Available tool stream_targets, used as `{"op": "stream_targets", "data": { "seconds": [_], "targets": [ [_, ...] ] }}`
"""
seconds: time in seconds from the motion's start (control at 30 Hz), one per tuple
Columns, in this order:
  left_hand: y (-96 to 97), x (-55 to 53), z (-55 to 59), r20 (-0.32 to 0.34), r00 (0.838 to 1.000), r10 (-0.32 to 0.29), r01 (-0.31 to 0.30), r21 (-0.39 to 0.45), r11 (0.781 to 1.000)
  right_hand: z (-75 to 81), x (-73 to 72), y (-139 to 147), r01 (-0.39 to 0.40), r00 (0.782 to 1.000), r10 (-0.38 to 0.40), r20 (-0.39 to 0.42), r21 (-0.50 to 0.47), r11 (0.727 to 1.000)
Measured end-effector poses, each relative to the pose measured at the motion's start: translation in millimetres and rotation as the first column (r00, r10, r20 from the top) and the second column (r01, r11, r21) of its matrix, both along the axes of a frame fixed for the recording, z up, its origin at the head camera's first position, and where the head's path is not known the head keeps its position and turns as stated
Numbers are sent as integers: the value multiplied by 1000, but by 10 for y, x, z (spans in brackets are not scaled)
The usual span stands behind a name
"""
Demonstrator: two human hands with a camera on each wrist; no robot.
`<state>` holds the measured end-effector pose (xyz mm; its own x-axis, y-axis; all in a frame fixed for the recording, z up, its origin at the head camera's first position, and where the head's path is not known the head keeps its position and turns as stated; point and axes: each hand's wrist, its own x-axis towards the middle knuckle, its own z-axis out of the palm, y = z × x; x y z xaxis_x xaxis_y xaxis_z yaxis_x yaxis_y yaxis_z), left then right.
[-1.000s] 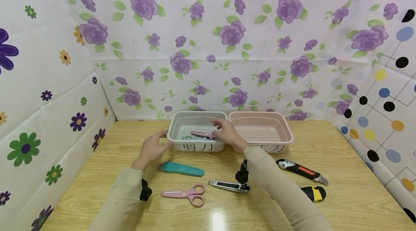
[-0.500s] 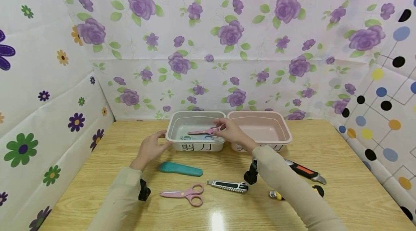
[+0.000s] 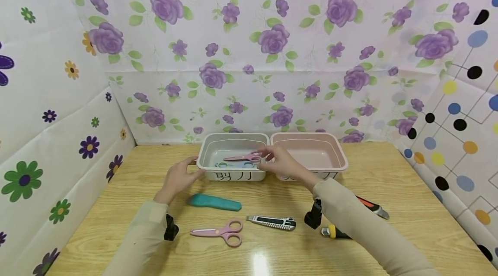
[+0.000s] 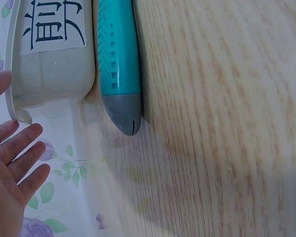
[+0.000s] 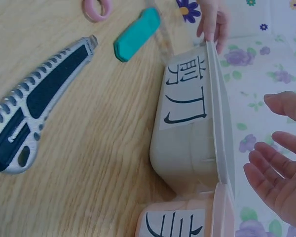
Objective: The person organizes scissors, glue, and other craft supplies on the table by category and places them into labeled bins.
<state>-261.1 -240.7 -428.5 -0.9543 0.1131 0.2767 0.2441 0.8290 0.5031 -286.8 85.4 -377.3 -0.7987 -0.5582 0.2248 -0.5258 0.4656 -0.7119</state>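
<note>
While the left hand [image 3: 179,179], fingers extended, touched the grey bin [image 3: 233,170] at its rim, the right hand [image 3: 282,163], fingers spread wide, hung near the pink scissors [image 3: 243,157] lying inside that bin.

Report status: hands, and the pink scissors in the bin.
Left hand touching gray bin. Right hand empty. Pink scissors lying inside, unheld. No obstruction seen.

The person's sleeved left forearm [image 3: 136,237] slants toward one o'clock, the left grip [image 3: 180,179] a bare hand with fingers extended and fanned. The sleeved right forearm [image 3: 363,224] slants toward ten o'clock; the right grip [image 3: 284,163] has its thumb apart from slightly bent fingers.
</note>
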Motion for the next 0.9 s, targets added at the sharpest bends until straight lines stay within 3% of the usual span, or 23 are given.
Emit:
{"op": "stream_targets", "data": {
  "seconds": [0.43,0.9],
  "targets": [
    [-4,-10,-12,-1,1000,0,0,10,1000,8,310,-25,-102,995,102,-1,2,995],
    [-6,-11,-14,-1,1000,-4,4,5,1000,-114,638,-80,-156,979,153,134,10,988]
  ]
}}
